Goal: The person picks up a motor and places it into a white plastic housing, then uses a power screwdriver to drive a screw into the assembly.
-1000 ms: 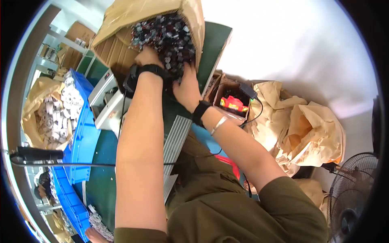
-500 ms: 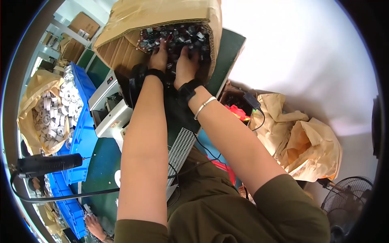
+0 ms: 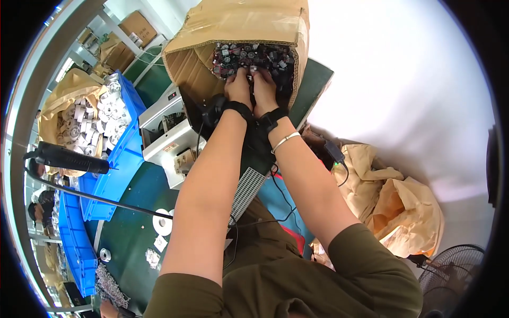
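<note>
A large cardboard box [image 3: 238, 26] lies with its opening toward me, holding a heap of small dark parts with red wires [image 3: 254, 55]. Both my arms reach into that opening. My left hand [image 3: 238, 89] is at the near edge of the heap, its fingers curled inward. Right beside it, my right hand [image 3: 263, 91] has its fingers bent too, and the two sets of fingertips nearly meet. Whatever lies between the fingers is too small and dark to name. Black bands circle both wrists, and a bracelet [image 3: 285, 142] sits on the right forearm.
Left of the box stands a white machine [image 3: 168, 140]. Farther left, blue bins [image 3: 123, 153] and a paper bag of white round parts [image 3: 79, 124] flank a hanging black electric screwdriver [image 3: 71, 158]. A white roll [image 3: 162, 222] lies on the green table. Paper bags [image 3: 405, 212] and a fan [image 3: 456, 270] stand right.
My hands have come together at the heap, fingers now bent inward. The whole view has shifted, so box and table appear farther right. The other person's hand at lower left has mostly left view.
</note>
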`<state>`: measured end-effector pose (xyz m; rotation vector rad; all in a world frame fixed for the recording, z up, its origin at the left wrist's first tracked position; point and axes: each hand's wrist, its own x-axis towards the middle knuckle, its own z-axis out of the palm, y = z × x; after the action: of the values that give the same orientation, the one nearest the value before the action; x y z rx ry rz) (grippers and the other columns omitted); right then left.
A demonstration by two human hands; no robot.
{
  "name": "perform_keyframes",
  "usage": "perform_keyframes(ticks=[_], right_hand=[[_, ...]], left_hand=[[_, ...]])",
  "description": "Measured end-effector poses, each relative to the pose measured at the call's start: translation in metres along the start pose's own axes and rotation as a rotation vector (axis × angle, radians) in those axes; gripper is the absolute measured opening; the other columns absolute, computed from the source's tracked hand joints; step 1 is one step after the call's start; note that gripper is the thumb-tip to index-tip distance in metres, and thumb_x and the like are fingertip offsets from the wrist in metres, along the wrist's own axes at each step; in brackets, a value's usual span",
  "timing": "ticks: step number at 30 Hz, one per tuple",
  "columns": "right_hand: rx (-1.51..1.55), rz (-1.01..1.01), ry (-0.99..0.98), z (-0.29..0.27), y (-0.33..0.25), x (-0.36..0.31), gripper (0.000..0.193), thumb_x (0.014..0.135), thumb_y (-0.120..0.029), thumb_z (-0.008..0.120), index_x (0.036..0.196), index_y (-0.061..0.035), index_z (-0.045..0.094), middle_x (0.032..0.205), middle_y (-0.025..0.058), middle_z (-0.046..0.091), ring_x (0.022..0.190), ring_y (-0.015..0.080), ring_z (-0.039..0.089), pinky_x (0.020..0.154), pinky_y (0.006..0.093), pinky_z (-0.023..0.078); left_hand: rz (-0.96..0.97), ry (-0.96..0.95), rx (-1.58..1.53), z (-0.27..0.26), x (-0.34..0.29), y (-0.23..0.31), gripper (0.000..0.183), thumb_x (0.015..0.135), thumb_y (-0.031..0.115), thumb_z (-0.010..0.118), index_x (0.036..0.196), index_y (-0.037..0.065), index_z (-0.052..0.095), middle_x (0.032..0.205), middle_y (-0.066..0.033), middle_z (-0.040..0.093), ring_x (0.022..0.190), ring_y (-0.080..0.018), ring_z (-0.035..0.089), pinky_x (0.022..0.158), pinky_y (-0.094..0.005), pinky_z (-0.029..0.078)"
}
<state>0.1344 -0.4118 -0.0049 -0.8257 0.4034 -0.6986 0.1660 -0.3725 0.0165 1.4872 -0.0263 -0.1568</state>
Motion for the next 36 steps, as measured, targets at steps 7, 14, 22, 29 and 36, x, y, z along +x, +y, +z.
perform_keyframes(ticks=[7, 14, 22, 29, 36], right_hand=[[-0.026, -0.224, -0.153, 0.015, -0.038, -0.037, 0.029, 0.084, -0.008, 0.058, 0.112, 0.0008, 0.060, 0.098, 0.0078, 0.065, 0.086, 0.0129, 0.059, 0.076, 0.0255, 0.047], [0.015, -0.206, -0.212, -0.007, -0.046, -0.053, 0.030, 0.083, -0.008, 0.059, 0.111, 0.0015, 0.061, 0.097, 0.0071, 0.065, 0.083, 0.0111, 0.057, 0.075, 0.0246, 0.047], [0.006, -0.360, -0.307, 0.020, -0.086, -0.105, 0.028, 0.083, -0.005, 0.060, 0.110, 0.0010, 0.061, 0.092, 0.0035, 0.064, 0.076, 0.0074, 0.055, 0.067, 0.0217, 0.046], [-0.005, -0.536, -0.386, 0.054, -0.148, -0.157, 0.029, 0.087, -0.006, 0.057, 0.115, 0.0015, 0.058, 0.090, 0.0022, 0.061, 0.073, 0.0079, 0.055, 0.062, 0.0208, 0.046], [0.010, -0.686, -0.582, 0.099, -0.186, -0.239, 0.023, 0.091, -0.007, 0.049, 0.109, 0.0033, 0.057, 0.094, 0.0045, 0.059, 0.081, 0.0097, 0.053, 0.071, 0.0225, 0.046]], left_hand=[[0.200, 0.028, -0.255, -0.006, -0.035, 0.029, 0.030, 0.079, 0.026, 0.062, 0.090, -0.002, 0.063, 0.078, -0.0075, 0.063, 0.069, -0.0161, 0.056, 0.064, -0.0294, 0.046], [0.212, 0.053, -0.345, 0.000, -0.072, 0.027, 0.023, 0.077, 0.022, 0.065, 0.080, -0.001, 0.062, 0.070, -0.0055, 0.062, 0.063, -0.0138, 0.055, 0.060, -0.0283, 0.045], [0.320, 0.022, -0.448, -0.022, -0.111, 0.070, 0.023, 0.080, 0.021, 0.065, 0.086, 0.000, 0.059, 0.080, -0.0062, 0.060, 0.071, -0.0146, 0.056, 0.063, -0.0273, 0.046], [0.517, -0.171, -0.608, -0.040, -0.167, 0.143, 0.020, 0.080, 0.018, 0.061, 0.085, 0.000, 0.054, 0.077, -0.0052, 0.058, 0.067, -0.0128, 0.053, 0.057, -0.0265, 0.042], [0.715, -0.218, -0.590, -0.098, -0.237, 0.209, 0.018, 0.085, 0.017, 0.059, 0.091, 0.000, 0.055, 0.083, -0.0081, 0.059, 0.074, -0.0148, 0.055, 0.065, -0.0268, 0.044]])
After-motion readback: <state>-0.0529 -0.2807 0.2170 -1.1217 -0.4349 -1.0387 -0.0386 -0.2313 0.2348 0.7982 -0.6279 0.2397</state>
